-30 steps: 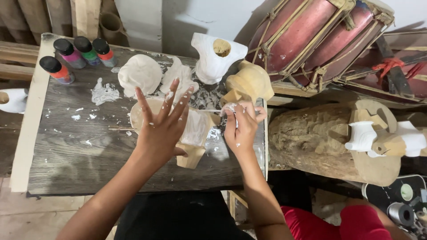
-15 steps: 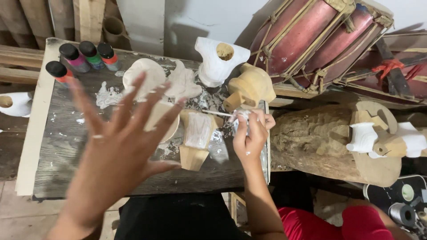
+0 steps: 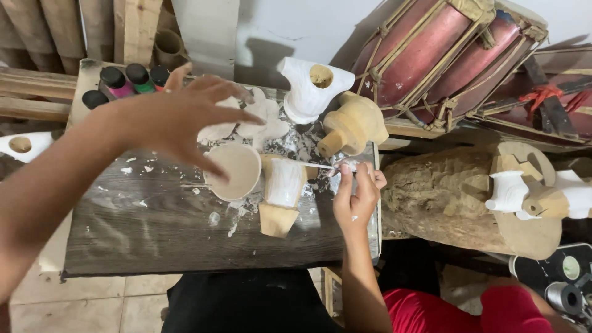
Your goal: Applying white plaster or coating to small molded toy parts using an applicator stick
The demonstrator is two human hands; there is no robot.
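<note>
My left hand (image 3: 179, 117) hangs in the air above the dark wooden table (image 3: 148, 234), fingers spread, holding nothing. It is just left of and above a round bowl of white paint (image 3: 237, 171). My right hand (image 3: 356, 197) pinches a thin brush (image 3: 308, 164) whose tip points left over a wooden carving (image 3: 282, 188), partly painted white, lying on the table. Behind these stand a white-painted carving (image 3: 311, 86) and a bare wooden carving (image 3: 354, 126).
Several paint bottles (image 3: 126, 80) stand at the table's far left corner, with flat white cut-outs (image 3: 262, 120) beside them. Red drums (image 3: 431, 55) lean at the back right. A log (image 3: 444, 197) on the right carries small carvings (image 3: 512, 191). A white piece (image 3: 21, 145) lies at the far left.
My left hand has lifted off the table, come toward the camera and moved left and up over the bowl. My right hand has stayed by the carving with the brush.
</note>
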